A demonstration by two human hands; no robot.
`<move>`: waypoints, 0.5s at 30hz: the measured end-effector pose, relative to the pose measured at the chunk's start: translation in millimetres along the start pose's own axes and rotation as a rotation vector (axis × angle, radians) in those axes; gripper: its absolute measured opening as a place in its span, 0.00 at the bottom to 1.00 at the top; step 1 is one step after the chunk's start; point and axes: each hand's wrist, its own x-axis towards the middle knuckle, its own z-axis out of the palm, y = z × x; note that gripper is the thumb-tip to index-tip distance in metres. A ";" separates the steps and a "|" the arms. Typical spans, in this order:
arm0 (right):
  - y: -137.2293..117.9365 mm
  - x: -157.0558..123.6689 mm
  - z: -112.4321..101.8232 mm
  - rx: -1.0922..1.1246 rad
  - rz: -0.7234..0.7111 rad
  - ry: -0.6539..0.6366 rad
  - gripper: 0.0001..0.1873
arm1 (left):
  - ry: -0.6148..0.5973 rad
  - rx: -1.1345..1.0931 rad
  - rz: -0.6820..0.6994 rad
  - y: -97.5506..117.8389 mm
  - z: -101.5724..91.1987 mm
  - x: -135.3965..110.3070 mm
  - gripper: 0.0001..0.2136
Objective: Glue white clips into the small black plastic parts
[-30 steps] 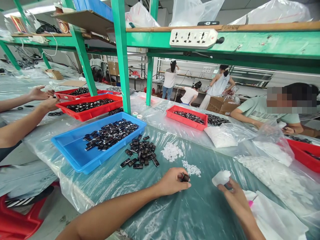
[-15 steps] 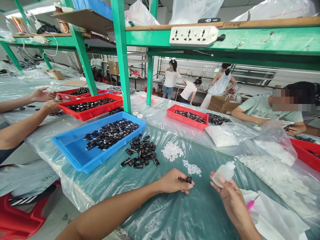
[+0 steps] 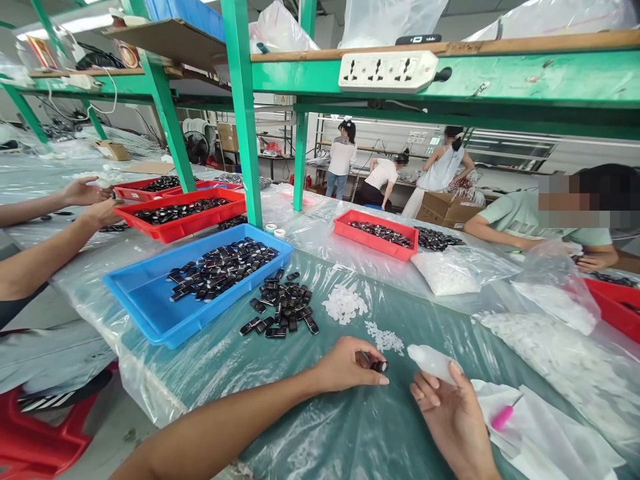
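Observation:
Between the thumb and fingers of my left hand [image 3: 353, 363] is a small black plastic piece [image 3: 380, 366], its pale end facing right. My right hand [image 3: 453, 407] grips a translucent white squeeze bottle [image 3: 433, 362], tilted so its nozzle points left toward the black piece; the two stay apart. Beyond my left hand lie a pile of tiny white bits [image 3: 384, 338] and a pile of larger white pieces [image 3: 345, 303]. A heap of similar black pieces [image 3: 287, 307] sits to the left, beside a blue tray [image 3: 135, 293] holding many more.
A pink-handled pointed tool [image 3: 503, 417] rests on white sheeting [image 3: 555, 433] at right. Red trays [image 3: 345, 230] of black parts and bags of white pieces [image 3: 445, 270] stand farther back. Green shelf posts [image 3: 243, 120] rise behind the blue tray. Co-workers sit left and right.
The bottle has swung from nozzle up and right to nozzle left, and my right hand has turned with it. The black piece has rotated in my left fingers, showing its pale end.

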 end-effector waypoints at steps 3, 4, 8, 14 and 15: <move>3.9 -1.9 2.9 -0.136 -0.026 0.045 0.14 | 0.012 -0.015 -0.014 -1.3 -0.8 0.9 0.18; 4.9 -2.1 3.1 -0.176 -0.040 0.058 0.15 | 0.016 -0.014 -0.022 -1.6 -1.1 1.1 0.19; 8.0 -1.1 0.5 -0.310 -0.078 0.102 0.18 | 0.025 0.014 -0.042 -1.7 -1.8 1.0 0.19; 11.2 -2.2 -2.8 -0.490 -0.160 0.130 0.16 | 0.044 0.066 -0.030 0.0 -1.5 0.2 0.17; 11.5 -3.0 -3.2 -0.524 -0.179 0.132 0.15 | 0.046 0.075 -0.027 0.3 -1.5 0.0 0.17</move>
